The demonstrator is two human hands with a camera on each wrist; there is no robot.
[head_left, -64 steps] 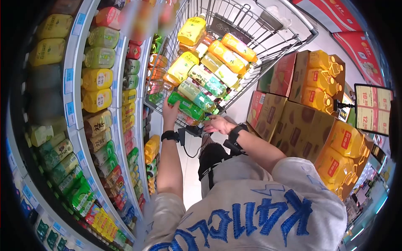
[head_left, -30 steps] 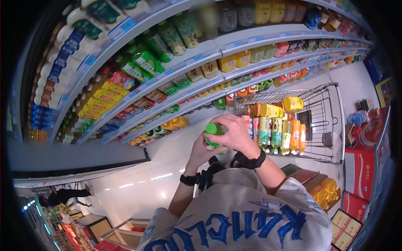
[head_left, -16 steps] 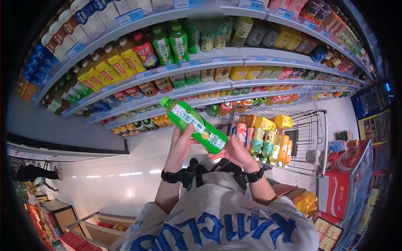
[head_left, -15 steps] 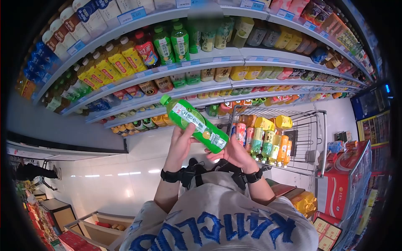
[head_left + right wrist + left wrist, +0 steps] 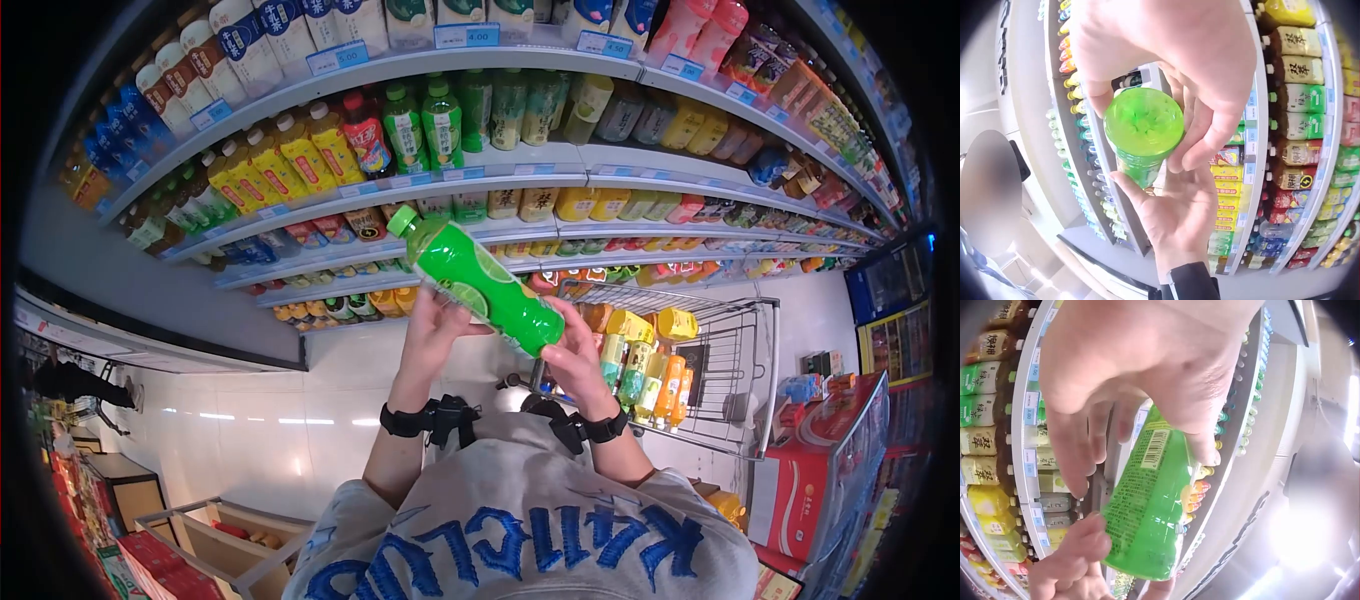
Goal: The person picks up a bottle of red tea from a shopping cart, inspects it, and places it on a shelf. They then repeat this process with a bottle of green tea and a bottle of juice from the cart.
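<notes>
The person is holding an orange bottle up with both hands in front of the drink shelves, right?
Not quite: the bottle is green, not orange. The head view shows it, with the left hand and the right hand both holding it up in front of the drink shelves.

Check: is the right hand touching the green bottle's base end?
Touching. The right wrist view shows the right hand with fingers curled around the base of the green bottle.
</notes>
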